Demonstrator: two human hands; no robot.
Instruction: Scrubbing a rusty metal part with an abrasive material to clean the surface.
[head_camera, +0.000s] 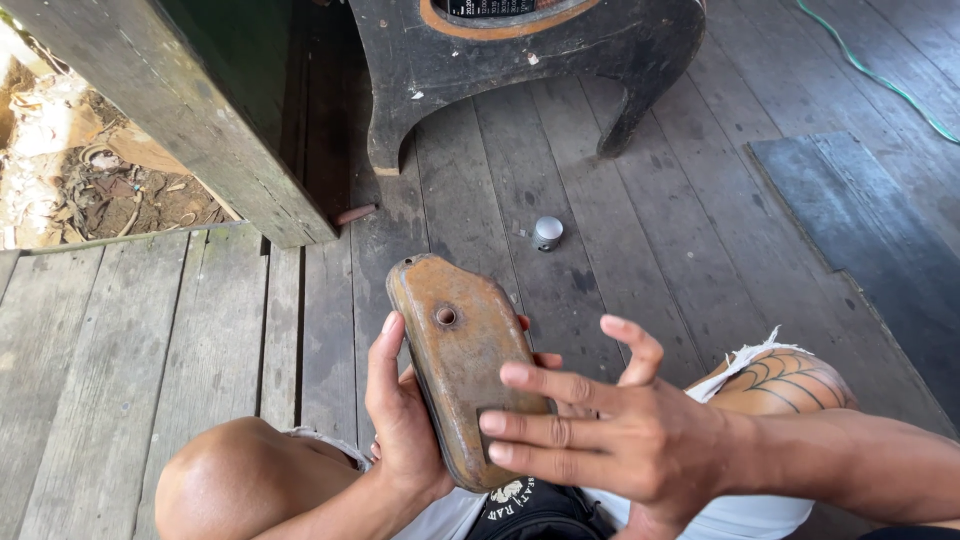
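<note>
The left hand is under the metal cover, and the right hand lies on it. Behind them a small cap sits on the floor, before a cabinet.

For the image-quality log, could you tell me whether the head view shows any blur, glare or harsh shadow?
Head view: soft, even daylight, no harsh shadows; rusty cover and left hand sharp; right hand slightly soft at its fingertips; outdoor ground overexposed.
</note>
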